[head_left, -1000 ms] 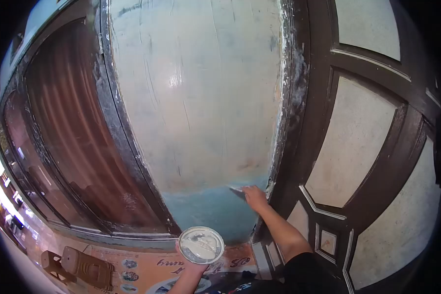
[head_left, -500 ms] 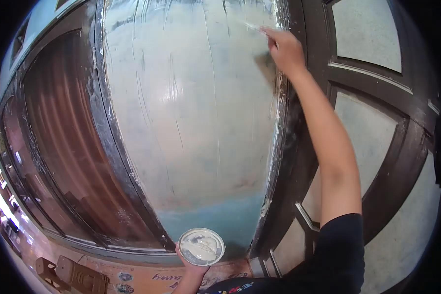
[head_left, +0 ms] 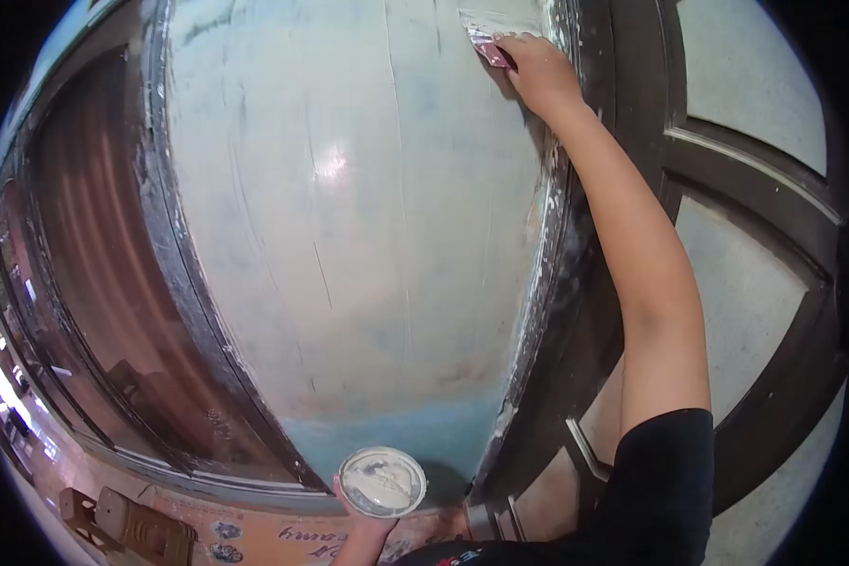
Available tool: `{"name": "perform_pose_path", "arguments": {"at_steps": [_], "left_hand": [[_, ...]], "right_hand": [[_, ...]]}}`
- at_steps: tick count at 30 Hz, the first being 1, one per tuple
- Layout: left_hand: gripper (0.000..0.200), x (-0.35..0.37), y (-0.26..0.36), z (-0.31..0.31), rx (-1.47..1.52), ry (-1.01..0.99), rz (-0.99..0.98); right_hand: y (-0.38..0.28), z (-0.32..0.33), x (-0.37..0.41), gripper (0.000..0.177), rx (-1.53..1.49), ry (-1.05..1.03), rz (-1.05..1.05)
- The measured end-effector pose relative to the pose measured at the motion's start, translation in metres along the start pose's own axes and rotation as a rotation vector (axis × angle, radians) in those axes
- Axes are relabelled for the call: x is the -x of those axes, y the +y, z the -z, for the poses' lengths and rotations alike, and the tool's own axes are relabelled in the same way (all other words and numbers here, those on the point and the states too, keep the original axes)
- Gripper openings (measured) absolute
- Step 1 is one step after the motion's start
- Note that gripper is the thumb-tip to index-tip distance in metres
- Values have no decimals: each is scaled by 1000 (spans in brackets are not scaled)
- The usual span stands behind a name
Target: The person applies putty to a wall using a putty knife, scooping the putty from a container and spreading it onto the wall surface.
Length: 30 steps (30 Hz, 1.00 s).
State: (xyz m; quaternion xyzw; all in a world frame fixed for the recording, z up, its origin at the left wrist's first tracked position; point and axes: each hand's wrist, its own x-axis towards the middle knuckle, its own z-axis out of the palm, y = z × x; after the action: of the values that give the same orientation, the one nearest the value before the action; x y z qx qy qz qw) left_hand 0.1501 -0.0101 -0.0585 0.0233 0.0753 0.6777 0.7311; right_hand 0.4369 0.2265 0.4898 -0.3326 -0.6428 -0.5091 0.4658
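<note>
My right hand [head_left: 545, 80] is closed around a putty knife [head_left: 491, 49] with a reddish handle, high on the right side of the wall panel [head_left: 349, 236]. The knife's wide blade lies against the surface, by the right frame edge. Low in the middle, my left hand [head_left: 354, 519] supports a round tub [head_left: 423, 486] from below and the left. Pale, creamy putty [head_left: 384, 481] sits in the tub, which is tilted so its inside shows. The panel carries a whitish coat with thin vertical ridges, and a bluish-green band [head_left: 415, 429] shows at its bottom.
A dark wooden frame with pale panels [head_left: 745, 264] stands on the right. To the left is a dark-framed window [head_left: 94, 245] with a brown curtain behind the glass. A brown plastic stool [head_left: 141, 528] and a lettered orange mat [head_left: 274, 547] are on the floor.
The view has shifted, so the panel sits a little further left. My right hand has turned the putty knife, whose blade now shows clearly against the panel. My left hand still holds the tub.
</note>
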Motion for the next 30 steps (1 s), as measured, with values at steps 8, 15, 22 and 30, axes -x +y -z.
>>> {"name": "perform_pose_path", "arguments": {"at_steps": [8, 15, 22, 30], "left_hand": [[79, 2, -9, 7, -93, 67, 122], [80, 8, -13, 18, -102, 64, 151], [79, 28, -5, 14, -145, 56, 154], [78, 43, -4, 24, -134, 79, 141]], "right_hand": [[-42, 13, 127, 35, -35, -166, -52], [-99, 17, 243, 36, -80, -326, -171], [-149, 13, 365, 48, -190, -433, -255], [-191, 15, 472, 56, -208, -544, -280]]}}
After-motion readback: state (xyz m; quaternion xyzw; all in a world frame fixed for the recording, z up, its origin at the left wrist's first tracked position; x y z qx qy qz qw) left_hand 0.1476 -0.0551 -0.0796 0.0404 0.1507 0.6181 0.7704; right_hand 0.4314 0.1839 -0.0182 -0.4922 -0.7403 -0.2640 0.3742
